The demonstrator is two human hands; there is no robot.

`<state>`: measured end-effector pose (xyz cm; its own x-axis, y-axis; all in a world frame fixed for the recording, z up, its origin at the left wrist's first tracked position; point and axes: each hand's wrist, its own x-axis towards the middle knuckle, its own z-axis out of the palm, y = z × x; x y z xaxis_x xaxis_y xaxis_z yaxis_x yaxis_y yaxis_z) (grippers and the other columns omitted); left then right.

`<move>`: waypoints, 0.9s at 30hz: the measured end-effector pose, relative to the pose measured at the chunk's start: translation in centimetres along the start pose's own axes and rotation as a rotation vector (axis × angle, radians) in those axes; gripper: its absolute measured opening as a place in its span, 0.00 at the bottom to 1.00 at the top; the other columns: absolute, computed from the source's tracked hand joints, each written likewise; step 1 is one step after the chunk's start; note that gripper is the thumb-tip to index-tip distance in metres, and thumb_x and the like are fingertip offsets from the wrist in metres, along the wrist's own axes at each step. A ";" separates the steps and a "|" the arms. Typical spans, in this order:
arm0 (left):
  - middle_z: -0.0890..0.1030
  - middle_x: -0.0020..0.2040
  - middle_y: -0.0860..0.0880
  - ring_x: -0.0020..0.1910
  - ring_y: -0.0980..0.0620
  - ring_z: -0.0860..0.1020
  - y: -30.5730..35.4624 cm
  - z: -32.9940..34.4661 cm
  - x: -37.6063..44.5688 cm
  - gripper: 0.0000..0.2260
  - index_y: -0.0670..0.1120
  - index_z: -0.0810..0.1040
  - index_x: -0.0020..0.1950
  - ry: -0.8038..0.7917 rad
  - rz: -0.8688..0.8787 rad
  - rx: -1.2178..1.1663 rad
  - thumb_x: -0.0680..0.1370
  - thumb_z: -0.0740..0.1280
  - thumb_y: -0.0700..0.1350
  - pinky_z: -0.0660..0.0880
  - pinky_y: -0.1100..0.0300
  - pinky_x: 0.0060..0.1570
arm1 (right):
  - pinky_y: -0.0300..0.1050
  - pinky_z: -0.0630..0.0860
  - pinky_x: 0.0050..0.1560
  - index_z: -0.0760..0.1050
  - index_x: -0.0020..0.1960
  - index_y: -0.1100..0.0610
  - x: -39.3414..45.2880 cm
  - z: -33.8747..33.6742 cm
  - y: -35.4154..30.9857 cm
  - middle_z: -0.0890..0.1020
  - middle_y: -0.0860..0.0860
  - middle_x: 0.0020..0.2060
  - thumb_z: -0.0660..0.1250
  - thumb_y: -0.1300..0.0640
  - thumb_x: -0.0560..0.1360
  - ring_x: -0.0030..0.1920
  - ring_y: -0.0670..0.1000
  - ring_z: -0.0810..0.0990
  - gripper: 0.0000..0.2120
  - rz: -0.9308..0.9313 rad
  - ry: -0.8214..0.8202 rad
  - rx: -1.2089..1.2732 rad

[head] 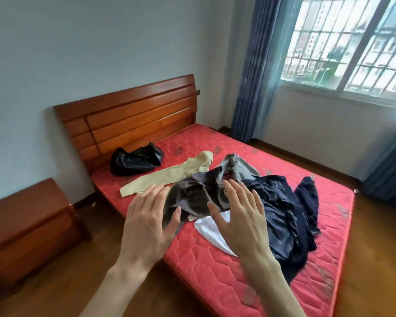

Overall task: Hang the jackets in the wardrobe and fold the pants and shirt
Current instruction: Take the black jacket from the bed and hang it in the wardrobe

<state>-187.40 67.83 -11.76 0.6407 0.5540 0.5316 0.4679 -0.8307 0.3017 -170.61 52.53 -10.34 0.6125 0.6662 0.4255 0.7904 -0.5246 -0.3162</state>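
Clothes lie scattered on a bare red mattress. Near the headboard sits a crumpled black jacket. Beige pants stretch diagonally beside it. A dark brown garment is bunched in the middle, with a grey garment behind it. A navy jacket sprawls to the right, and a white shirt pokes out under it. My left hand and my right hand hover above the brown garment and the white shirt, fingers spread, holding nothing.
A wooden headboard stands against the wall. A wooden nightstand sits at the left of the bed. Blue curtains frame a barred window on the right. Wooden floor surrounds the bed. No wardrobe is in view.
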 end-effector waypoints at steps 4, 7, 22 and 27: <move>0.76 0.74 0.48 0.76 0.48 0.70 1.0 3.4 4.3 0.28 0.46 0.73 0.76 -0.061 0.026 -0.061 0.84 0.56 0.63 0.68 0.44 0.76 | 0.54 0.56 0.82 0.65 0.81 0.51 2.8 0.6 3.0 0.70 0.48 0.78 0.53 0.32 0.83 0.81 0.49 0.62 0.34 0.083 0.041 -0.020; 0.76 0.73 0.48 0.76 0.48 0.70 1.4 5.9 7.2 0.28 0.46 0.73 0.76 -0.067 0.077 -0.074 0.84 0.57 0.63 0.68 0.47 0.76 | 0.54 0.57 0.82 0.66 0.80 0.51 4.8 1.3 4.9 0.70 0.48 0.78 0.52 0.32 0.82 0.80 0.50 0.64 0.34 0.120 0.065 -0.024; 0.77 0.73 0.47 0.75 0.48 0.70 5.2 16.8 16.7 0.25 0.46 0.74 0.74 -0.166 0.228 -0.154 0.84 0.58 0.59 0.69 0.45 0.73 | 0.54 0.56 0.82 0.67 0.80 0.53 8.6 3.2 14.6 0.71 0.49 0.78 0.53 0.33 0.83 0.80 0.50 0.65 0.34 0.368 0.084 -0.136; 0.77 0.72 0.48 0.75 0.49 0.70 6.1 21.4 19.9 0.24 0.47 0.74 0.74 -0.199 0.296 -0.181 0.84 0.58 0.60 0.70 0.46 0.72 | 0.54 0.58 0.82 0.66 0.80 0.53 9.9 5.1 17.2 0.71 0.49 0.77 0.55 0.33 0.83 0.80 0.50 0.65 0.34 0.439 0.066 -0.177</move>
<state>-158.79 74.98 -16.33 0.8454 0.2743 0.4583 0.1420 -0.9426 0.3023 -150.93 52.79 -15.89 0.8815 0.3292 0.3384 0.4390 -0.8352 -0.3311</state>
